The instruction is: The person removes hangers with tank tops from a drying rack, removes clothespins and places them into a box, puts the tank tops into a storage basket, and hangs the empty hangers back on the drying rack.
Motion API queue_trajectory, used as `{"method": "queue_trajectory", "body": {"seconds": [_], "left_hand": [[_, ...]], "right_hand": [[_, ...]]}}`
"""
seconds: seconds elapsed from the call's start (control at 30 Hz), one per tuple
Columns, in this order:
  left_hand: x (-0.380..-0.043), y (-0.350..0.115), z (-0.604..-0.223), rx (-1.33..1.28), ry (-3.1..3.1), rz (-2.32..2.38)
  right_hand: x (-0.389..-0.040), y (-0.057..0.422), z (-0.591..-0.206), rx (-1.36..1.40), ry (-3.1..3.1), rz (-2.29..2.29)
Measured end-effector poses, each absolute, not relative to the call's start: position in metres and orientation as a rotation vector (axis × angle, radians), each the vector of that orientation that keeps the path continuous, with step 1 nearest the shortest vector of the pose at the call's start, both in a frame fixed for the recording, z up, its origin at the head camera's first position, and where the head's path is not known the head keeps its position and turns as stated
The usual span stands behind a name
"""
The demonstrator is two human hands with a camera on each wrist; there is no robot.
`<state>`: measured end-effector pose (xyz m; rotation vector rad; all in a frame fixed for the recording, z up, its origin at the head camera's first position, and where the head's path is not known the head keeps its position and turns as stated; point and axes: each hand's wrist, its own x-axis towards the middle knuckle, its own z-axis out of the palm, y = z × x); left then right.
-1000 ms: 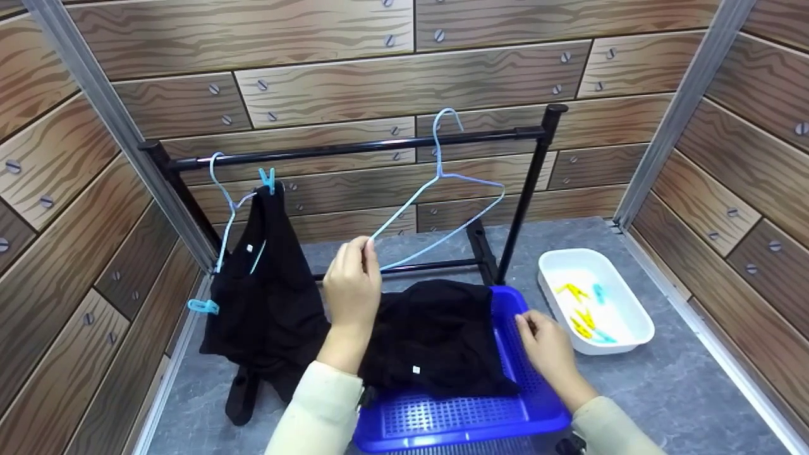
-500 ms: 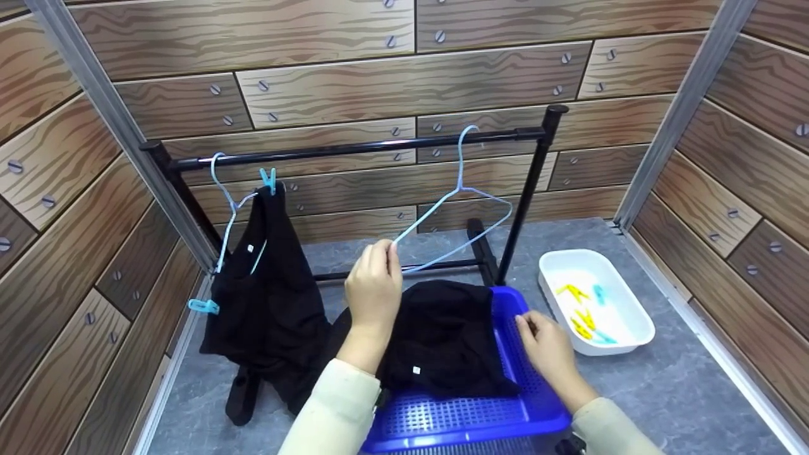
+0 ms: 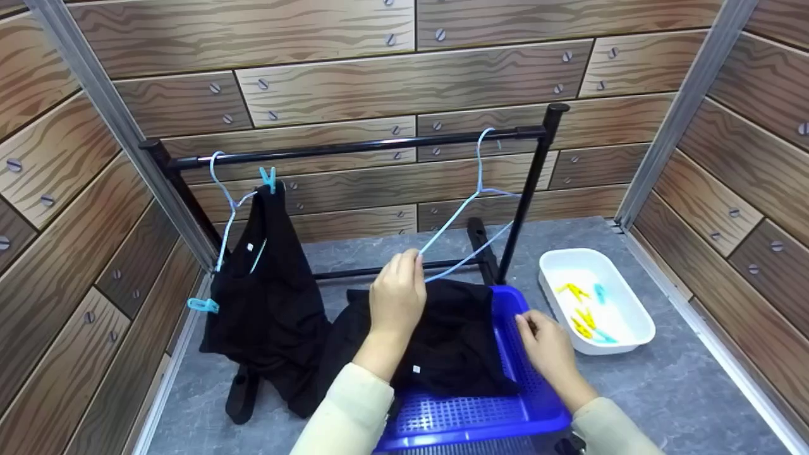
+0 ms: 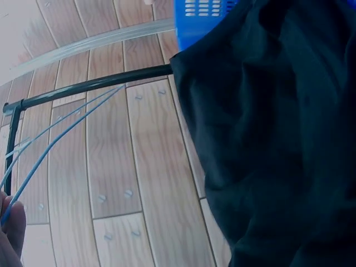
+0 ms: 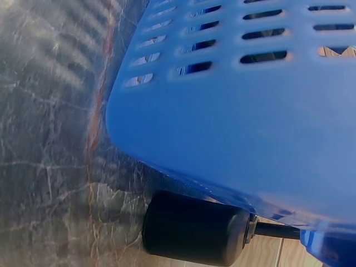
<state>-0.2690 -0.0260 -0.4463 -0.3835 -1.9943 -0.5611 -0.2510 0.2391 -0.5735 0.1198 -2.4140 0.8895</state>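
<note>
My left hand [image 3: 398, 294] pinches the lower left corner of a light blue wire hanger [image 3: 452, 221]. The hanger's hook loops over the black rail [image 3: 354, 149] near its right end. In the left wrist view, fingers [image 4: 15, 222] hold the hanger [image 4: 72, 128] at the lower left. Below, a folded black garment [image 3: 455, 328] lies in a blue plastic basket [image 3: 461, 414], with the left forearm across part of it. At the basket's right rim, my right hand [image 3: 548, 351] hovers with loosely curled fingers and nothing in them. The right wrist view shows only the basket's outer wall [image 5: 222, 111] close up.
On the rail's left hangs a black strap top [image 3: 265, 303] on another blue hanger [image 3: 221, 243]. Blue clothespins [image 3: 268, 180] clip it. A white tub [image 3: 622, 346] with several yellow and blue clothespins stands right of the basket. Wood-print panels [image 3: 328, 47] enclose the back and sides.
My left hand has moved right with the hanger. Its hook, above the rail at first, came down over it and slid right toward the post. The right hand has stayed put.
</note>
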Motion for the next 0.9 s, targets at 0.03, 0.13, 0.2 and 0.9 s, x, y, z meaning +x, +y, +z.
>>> {"method": "queue_trajectory", "body": {"seconds": [0.03, 0.13, 0.2, 0.9], "left_hand": [[-0.269, -0.025, -0.447, -0.393, -1.996, -0.558], [-0.269, -0.022, -0.451, -0.419, -1.999, -0.559], [-0.268, -0.021, -0.453, -0.439, -1.998, -0.563], [-0.263, 0.003, -0.463, -0.533, -2.036, -0.530]], "right_hand": [[-0.251, 0.239, -0.573, 0.120, -2.416, 0.887], [-0.251, 0.239, -0.573, 0.121, -2.428, 0.891], [-0.251, 0.239, -0.572, 0.120, -2.434, 0.893], [-0.251, 0.239, -0.574, 0.134, -2.411, 0.884]]}}
